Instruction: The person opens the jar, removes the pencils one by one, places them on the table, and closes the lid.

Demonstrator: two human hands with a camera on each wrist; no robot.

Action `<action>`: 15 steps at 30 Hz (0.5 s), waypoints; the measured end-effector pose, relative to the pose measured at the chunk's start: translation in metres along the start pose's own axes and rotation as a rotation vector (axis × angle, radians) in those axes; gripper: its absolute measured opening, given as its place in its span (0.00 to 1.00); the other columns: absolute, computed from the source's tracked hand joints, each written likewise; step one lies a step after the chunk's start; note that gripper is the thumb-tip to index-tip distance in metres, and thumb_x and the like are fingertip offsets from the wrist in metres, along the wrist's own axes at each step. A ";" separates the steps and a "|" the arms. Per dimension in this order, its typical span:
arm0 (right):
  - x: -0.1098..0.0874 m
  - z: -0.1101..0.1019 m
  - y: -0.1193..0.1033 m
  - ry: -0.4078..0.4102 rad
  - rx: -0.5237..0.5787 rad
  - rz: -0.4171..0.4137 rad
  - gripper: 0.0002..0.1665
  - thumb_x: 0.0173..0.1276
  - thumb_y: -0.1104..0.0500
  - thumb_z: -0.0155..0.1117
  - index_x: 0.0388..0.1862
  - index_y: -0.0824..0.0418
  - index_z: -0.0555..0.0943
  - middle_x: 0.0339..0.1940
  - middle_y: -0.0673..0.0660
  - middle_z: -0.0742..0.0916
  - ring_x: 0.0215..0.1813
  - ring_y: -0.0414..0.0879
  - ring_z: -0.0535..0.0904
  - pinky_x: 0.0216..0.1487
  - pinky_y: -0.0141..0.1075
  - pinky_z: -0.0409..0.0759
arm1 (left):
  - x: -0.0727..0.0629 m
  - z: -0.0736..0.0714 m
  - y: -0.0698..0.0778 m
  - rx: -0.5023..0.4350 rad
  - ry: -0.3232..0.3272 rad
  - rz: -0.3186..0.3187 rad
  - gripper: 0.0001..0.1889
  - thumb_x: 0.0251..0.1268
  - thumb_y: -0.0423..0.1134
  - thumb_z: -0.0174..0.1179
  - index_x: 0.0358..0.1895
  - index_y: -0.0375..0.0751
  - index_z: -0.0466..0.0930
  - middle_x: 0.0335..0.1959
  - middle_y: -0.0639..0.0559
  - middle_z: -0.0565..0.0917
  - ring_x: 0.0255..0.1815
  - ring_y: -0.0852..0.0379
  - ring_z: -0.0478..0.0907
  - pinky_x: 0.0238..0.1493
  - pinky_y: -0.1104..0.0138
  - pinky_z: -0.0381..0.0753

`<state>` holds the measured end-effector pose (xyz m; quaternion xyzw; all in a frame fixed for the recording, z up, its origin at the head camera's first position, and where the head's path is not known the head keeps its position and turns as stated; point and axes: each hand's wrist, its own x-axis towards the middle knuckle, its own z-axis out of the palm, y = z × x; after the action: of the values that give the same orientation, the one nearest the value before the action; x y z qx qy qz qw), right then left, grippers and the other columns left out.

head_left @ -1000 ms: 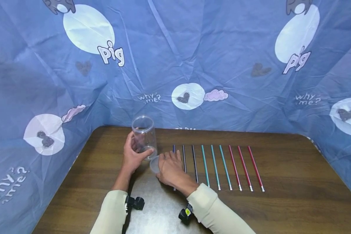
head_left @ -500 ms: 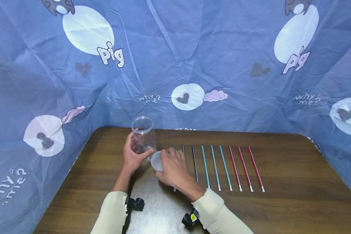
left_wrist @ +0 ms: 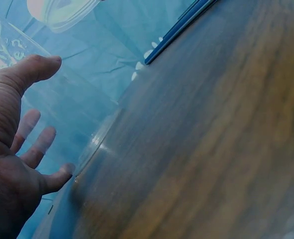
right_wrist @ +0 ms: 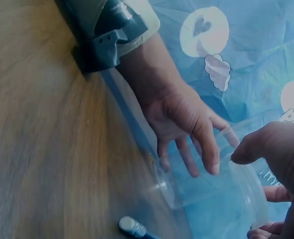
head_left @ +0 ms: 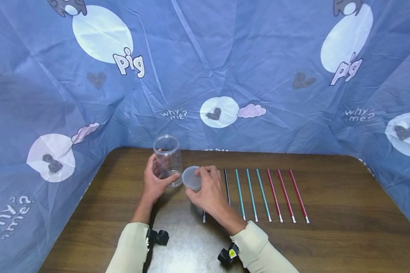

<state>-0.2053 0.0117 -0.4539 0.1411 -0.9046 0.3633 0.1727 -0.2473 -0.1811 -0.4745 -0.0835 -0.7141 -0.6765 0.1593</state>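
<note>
A clear plastic jar (head_left: 172, 161) stands upright and uncovered at the back left of the table. My left hand (head_left: 153, 185) holds it from the left, thumb across the front near the base and fingers behind the wall. Just to the jar's right, my right hand (head_left: 208, 191) grips a translucent round lid (head_left: 192, 178) by its edge, raised above the table and apart from the jar. The left wrist view catches the lid (left_wrist: 62, 12) at the top, beyond the jar (left_wrist: 82, 94). In the right wrist view my right thumb and fingers hold the lid's rim (right_wrist: 250, 191).
A row of pencils lies to the right: a dark pencil (head_left: 227, 185), several teal pencils (head_left: 249, 193) and several red pencils (head_left: 287, 195). My right hand partly covers the leftmost dark pencils. Behind the wooden table (head_left: 345, 227) hangs a blue printed cloth (head_left: 276, 136).
My right hand has lifted the lid off the table and moved it slightly up and to the right. The left hand and the jar have stayed in place.
</note>
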 end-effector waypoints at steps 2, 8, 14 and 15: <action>0.001 0.000 0.003 0.026 0.007 -0.007 0.26 0.48 0.53 0.77 0.45 0.58 0.78 0.50 0.60 0.76 0.54 0.56 0.71 0.48 0.46 0.79 | -0.001 0.000 0.001 0.012 -0.003 -0.007 0.46 0.43 0.21 0.75 0.70 0.35 0.62 0.59 0.32 0.77 0.59 0.39 0.76 0.61 0.47 0.73; 0.001 0.003 0.009 0.116 0.007 -0.014 0.28 0.46 0.48 0.76 0.45 0.55 0.76 0.47 0.57 0.75 0.50 0.53 0.72 0.46 0.45 0.76 | -0.001 -0.001 0.002 0.032 -0.005 0.027 0.45 0.44 0.21 0.75 0.69 0.33 0.62 0.59 0.32 0.77 0.59 0.36 0.76 0.60 0.47 0.73; 0.002 0.007 0.008 0.199 0.146 0.056 0.29 0.48 0.46 0.77 0.46 0.53 0.75 0.47 0.56 0.72 0.50 0.53 0.72 0.46 0.45 0.75 | -0.001 -0.001 0.003 0.052 -0.002 0.040 0.45 0.43 0.21 0.75 0.69 0.33 0.62 0.60 0.29 0.76 0.60 0.33 0.75 0.60 0.44 0.73; 0.002 0.007 0.008 0.213 0.169 0.060 0.28 0.49 0.47 0.76 0.46 0.53 0.75 0.48 0.56 0.72 0.50 0.53 0.72 0.47 0.46 0.75 | -0.001 -0.001 0.002 0.053 -0.003 0.038 0.46 0.43 0.21 0.75 0.69 0.33 0.62 0.60 0.29 0.76 0.60 0.33 0.75 0.60 0.44 0.73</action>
<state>-0.2118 0.0115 -0.4626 0.0888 -0.8510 0.4562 0.2444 -0.2457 -0.1818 -0.4725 -0.0938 -0.7302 -0.6542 0.1733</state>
